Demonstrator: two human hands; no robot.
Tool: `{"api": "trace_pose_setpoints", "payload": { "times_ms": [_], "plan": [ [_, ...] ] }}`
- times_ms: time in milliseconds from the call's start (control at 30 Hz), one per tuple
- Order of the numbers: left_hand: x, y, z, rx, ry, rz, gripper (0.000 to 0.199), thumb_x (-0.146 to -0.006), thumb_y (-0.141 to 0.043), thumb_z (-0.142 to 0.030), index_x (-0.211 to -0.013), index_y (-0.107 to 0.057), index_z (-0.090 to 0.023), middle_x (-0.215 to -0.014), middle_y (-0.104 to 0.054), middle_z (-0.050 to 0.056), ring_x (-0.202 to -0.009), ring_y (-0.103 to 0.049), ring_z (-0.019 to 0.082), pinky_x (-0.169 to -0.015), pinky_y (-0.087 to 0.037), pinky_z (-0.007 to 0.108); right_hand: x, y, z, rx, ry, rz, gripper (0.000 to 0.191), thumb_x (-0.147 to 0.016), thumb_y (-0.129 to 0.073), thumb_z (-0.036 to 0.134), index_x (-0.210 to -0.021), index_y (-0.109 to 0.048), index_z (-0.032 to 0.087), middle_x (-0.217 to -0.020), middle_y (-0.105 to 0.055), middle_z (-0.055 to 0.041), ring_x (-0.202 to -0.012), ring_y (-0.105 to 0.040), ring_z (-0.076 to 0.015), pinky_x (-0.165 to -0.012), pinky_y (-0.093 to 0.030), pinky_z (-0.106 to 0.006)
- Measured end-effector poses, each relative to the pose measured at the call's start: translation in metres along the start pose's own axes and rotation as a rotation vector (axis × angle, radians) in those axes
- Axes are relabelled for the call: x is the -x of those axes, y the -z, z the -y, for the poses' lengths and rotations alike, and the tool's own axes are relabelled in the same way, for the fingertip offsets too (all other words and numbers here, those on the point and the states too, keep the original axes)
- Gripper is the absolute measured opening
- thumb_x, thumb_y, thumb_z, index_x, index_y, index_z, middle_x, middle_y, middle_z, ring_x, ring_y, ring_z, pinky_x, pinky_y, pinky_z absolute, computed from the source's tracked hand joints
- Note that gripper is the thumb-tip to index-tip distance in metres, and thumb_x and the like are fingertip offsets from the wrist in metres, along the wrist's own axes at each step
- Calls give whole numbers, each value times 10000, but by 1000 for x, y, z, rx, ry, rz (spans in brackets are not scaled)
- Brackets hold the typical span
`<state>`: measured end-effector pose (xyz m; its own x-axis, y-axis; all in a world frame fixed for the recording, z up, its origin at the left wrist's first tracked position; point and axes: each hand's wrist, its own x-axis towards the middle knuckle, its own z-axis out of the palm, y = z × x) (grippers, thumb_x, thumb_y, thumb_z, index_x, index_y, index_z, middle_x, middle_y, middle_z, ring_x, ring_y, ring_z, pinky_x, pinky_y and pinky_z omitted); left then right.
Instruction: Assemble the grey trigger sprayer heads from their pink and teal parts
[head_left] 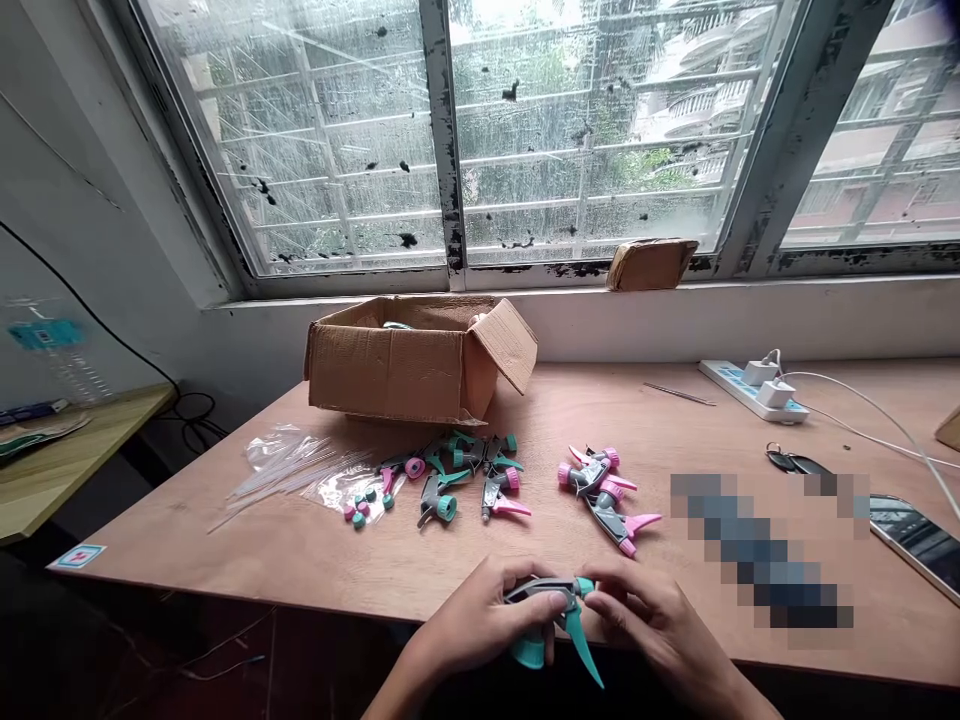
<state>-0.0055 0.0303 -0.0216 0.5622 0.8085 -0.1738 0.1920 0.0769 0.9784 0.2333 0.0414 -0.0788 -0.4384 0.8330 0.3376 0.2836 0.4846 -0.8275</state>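
At the near edge of the table [300, 560], the person's left hand [487, 612] holds a grey and teal spray head [551, 588], its fingers wrapped around the body and the thumb along the side. The teal trigger [583, 645] slants downward. The right hand [660, 612] has its fingers narrowed on the teal nozzle [584, 587] at one end. Beyond them lies a cluster of teal and pink spray heads [445, 508], with a pile of pink ones [611, 520] to its right. Small caps [358, 520] lie left of the cluster, near thin clear tubes [274, 488]. A cardboard box [386, 375] stands behind, and a phone [916, 545] rests far right.
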Motion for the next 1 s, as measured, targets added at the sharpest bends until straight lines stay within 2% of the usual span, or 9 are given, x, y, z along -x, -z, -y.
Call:
{"api": "trace_pose_setpoints", "payload": {
  "times_ms": [133, 200, 333, 467, 600, 733, 833, 933, 1000],
  "plan": [
    [0, 0, -1, -65, -24, 30, 380, -940, -661, -470, -1098, -740, -134, -756, -709, 31, -682, -608, 144, -638, -433, 221, -2, 2, 3, 16, 48, 60, 501, -1081, -404, 460, -790, -719, 201, -685, -662, -29, -627, -620, -163, -611, -486, -249],
    [0, 0, 0, -40, -20, 23, 377, -941, -660, -469, -1096, -737, -134, -750, -702, 27, -676, -617, 143, -633, -434, 219, 0, 2, 1, -42, 13, 48, 476, -1081, -389, 478, -886, -725, 204, -713, -659, -27, -618, -608, -158, -593, -481, -246],
    [-2, -1, 3, 48, -11, 7, 390, -946, -651, -482, -1108, -713, -133, -773, -707, 31, -681, -640, 144, -635, -445, 217, 5, -3, -5, -232, -61, -38, 433, -1034, -459, 567, -1288, -606, 248, -947, -680, -51, -627, -598, -151, -556, -504, -247],
    [-2, 0, 6, 62, -9, -4, 408, -945, -648, -496, -1102, -710, -124, -789, -719, 44, -680, -638, 144, -635, -448, 220, 5, -1, -1, -150, -29, -18, 353, -1019, -531, 519, -1221, -642, 252, -840, -640, -26, -662, -608, -163, -603, -534, -252],
    [-2, 2, 8, 86, 4, 7, 417, -935, -661, -499, -1112, -707, -125, -772, -716, 39, -671, -629, 141, -624, -443, 217, -2, 4, 7, -52, 93, 72, 385, -1051, -448, 512, -1034, -718, 237, -1022, -690, -87, -868, -675, -219, -774, -555, -303],
    [-2, 1, 8, 101, 3, -13, 417, -947, -642, -506, -1112, -707, -128, -790, -733, 47, -696, -641, 148, -645, -445, 223, -2, 3, 2, -147, 6, -29, 464, -1075, -325, 545, -1176, -663, 244, -785, -656, -32, -657, -621, -180, -631, -524, -277],
    [-2, 1, 7, 100, 1, -17, 418, -951, -634, -506, -1114, -708, -129, -778, -728, 43, -692, -636, 148, -648, -447, 227, 2, 1, -3, -215, -30, -49, 443, -1052, -393, 572, -1305, -588, 266, -836, -658, -20, -602, -593, -160, -565, -497, -260],
    [-2, 1, 6, 82, -1, 1, 412, -946, -642, -503, -1091, -715, -124, -748, -711, 35, -674, -625, 142, -633, -442, 221, 3, 3, 2, -115, 3, -24, 394, -1023, -487, 567, -1200, -665, 263, -855, -647, -21, -699, -636, -179, -658, -525, -277],
    [-2, 2, 7, 68, 4, 22, 416, -942, -648, -505, -1085, -717, -121, -735, -701, 31, -658, -623, 138, -619, -437, 217, 0, 5, 8, -67, 10, 0, 401, -1062, -412, 522, -1102, -697, 243, -829, -651, -26, -722, -645, -185, -693, -528, -285]
  ]
}}
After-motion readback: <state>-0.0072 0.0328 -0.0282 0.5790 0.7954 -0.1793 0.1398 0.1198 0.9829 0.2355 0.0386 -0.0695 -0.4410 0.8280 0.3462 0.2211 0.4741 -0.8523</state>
